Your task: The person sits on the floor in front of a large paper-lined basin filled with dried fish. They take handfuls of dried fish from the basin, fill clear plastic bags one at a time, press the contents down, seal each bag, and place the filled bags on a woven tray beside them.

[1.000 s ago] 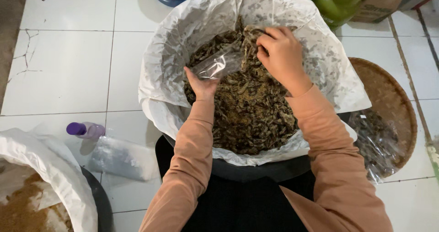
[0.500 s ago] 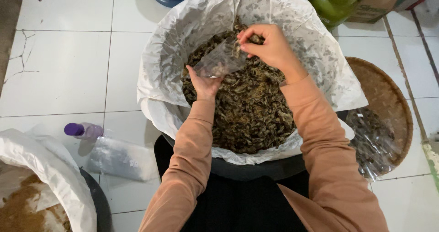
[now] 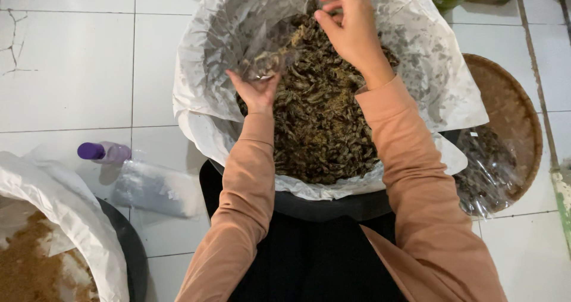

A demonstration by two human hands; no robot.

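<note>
From the head camera, looking down, I see that my right hand [image 3: 351, 25] has risen since a second ago: it was then pressed low into the heap, beside the bag's mouth, and it is now lifted above the far part of the heap, fingers pinched together, though I cannot tell whether it holds any pieces. My left hand [image 3: 257, 91] has stayed in much the same place, closed on the lower edge of a small clear plastic bag [image 3: 267, 55], which it holds open and upright just above itself. The bag now looks partly filled, so I judge the filling to be under way, one pinch at a time. The bag is thin, crinkled and see-through, with dark bits showing inside. Below and between both hands lies the heap of dried brown pieces [image 3: 324, 114], shrivelled and flaky, in a large basin lined with a white plastic sheet [image 3: 208, 58]. To the right of my right hand, well apart, a round woven tray [image 3: 514, 108] holds filled clear bags [image 3: 485, 171]. To the left of my left hand, on the white tiled floor [image 3: 65, 64], lie a small bottle with a purple cap [image 3: 102, 152] and a stack of empty clear bags [image 3: 156, 189]. Further left and nearer me sits another lined basin with a brown powder [image 3: 30, 269].
</note>
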